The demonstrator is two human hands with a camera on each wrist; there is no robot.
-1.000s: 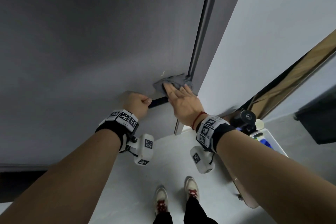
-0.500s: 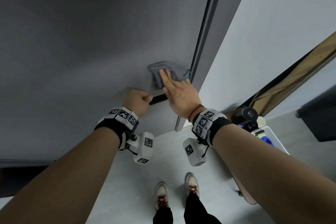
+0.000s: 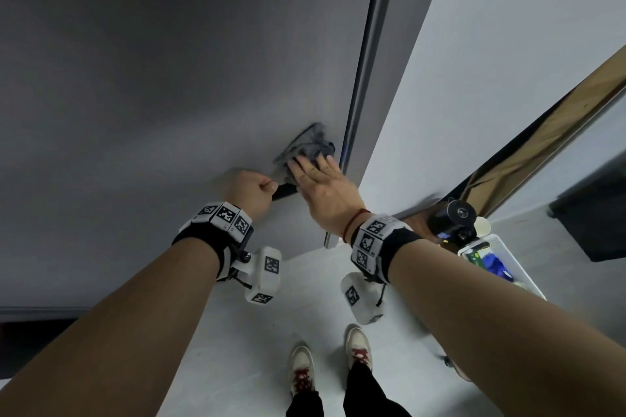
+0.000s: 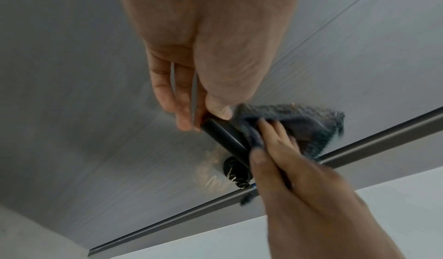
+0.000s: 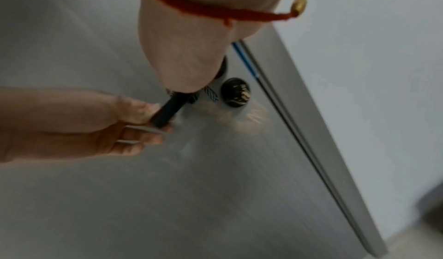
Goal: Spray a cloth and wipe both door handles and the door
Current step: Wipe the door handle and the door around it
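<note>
Wiping one door [image 3: 152, 78], one cloth [image 3: 310, 147]

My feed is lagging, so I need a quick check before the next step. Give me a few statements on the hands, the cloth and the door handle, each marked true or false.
1. The left hand grips the black bar-shaped door handle. True.
2. The right hand holds a spray bottle. False: it presses the dark grey cloth against the grey door with flat fingers.
3. The cloth lies near the door's edge, just past the handle. True.
4. A round black lock sits beside the handle's base. True.
5. The cloth hangs loose on the handle, touched by neither hand. False: the right hand's fingers lie on it.
</note>
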